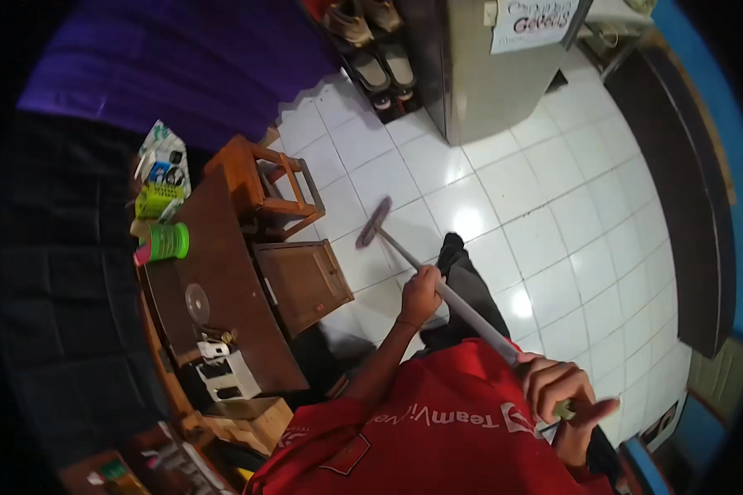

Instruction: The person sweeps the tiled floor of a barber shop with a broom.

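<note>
A broom (475,318) with a long pale handle slants across the view from lower right to upper left. Its narrow purplish head (375,221) rests on the white floor tiles. My left hand (422,295) is wrapped round the handle partway down. Near the top end, my right hand (560,391) is closed round the handle, its thumb sticking out to the right beside the greenish handle tip. Just beyond my left hand, one dark shoe (452,242) shows on the floor close to the handle.
On the left stands a brown table (223,272) bearing a green container (168,241) and a clear disc (197,303). A wooden stool (264,186) is beside it. A fridge-like cabinet (495,91) and a shoe rack (384,74) stand ahead. Dark low furniture (685,190) lines the right.
</note>
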`<act>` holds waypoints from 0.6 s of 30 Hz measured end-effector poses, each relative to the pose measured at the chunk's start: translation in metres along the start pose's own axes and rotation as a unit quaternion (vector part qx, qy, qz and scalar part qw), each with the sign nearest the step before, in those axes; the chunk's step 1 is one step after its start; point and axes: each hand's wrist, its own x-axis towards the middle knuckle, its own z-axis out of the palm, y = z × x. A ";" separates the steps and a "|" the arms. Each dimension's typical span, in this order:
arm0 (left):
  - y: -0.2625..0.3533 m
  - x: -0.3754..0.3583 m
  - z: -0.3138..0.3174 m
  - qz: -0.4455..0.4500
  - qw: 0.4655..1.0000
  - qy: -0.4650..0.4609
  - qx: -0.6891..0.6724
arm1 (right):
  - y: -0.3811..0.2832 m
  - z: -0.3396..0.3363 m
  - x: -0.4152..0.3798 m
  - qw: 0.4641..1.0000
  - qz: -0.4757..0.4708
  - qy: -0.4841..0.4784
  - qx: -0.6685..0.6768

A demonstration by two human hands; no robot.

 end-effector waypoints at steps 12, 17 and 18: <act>-0.112 0.244 -0.063 -0.001 0.986 0.118 0.115 | 0.118 -0.041 0.205 0.967 -0.056 0.243 -0.048; -0.047 0.241 -0.045 0.074 0.989 0.124 -0.014 | 0.029 -0.059 0.225 0.966 -0.048 0.241 -0.077; -0.013 0.235 -0.059 0.018 0.997 0.073 -0.014 | 0.006 -0.062 0.236 0.973 -0.065 0.218 -0.051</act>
